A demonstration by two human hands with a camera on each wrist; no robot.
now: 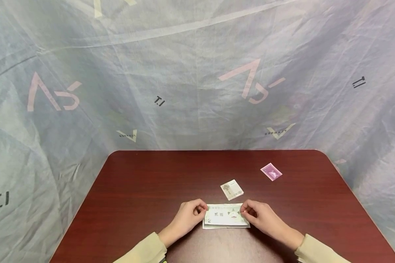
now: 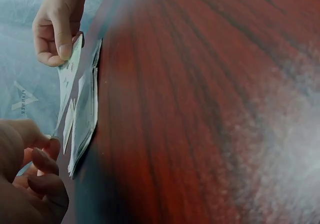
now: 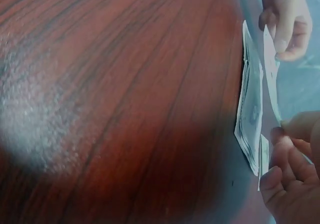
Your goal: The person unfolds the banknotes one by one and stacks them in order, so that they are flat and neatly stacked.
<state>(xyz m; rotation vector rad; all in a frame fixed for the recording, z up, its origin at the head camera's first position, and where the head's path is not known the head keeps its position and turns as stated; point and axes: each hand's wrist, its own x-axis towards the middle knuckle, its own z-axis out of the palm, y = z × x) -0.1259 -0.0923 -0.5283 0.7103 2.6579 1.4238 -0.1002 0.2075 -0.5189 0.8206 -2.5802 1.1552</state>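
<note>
A pale green banknote (image 1: 224, 216) is stretched flat between my two hands. My left hand (image 1: 187, 215) pinches its left end between thumb and finger, and my right hand (image 1: 263, 218) pinches the right end likewise. Beneath it lies a small stack of banknotes (image 1: 214, 227), its lower edge showing past the held note. From the left wrist view, the held banknote (image 2: 69, 81) is raised off the stack (image 2: 87, 108), with a gap between them. In the right wrist view the held banknote (image 3: 270, 68) bends slightly along its length.
Just beyond the stack lies a folded pale banknote (image 1: 232, 189) with a tree-like print. Farther back to the right is a small purple note (image 1: 271, 172). All rest on a dark red wooden table (image 1: 145, 179), with a grey printed cloth (image 1: 191, 73) hanging behind it.
</note>
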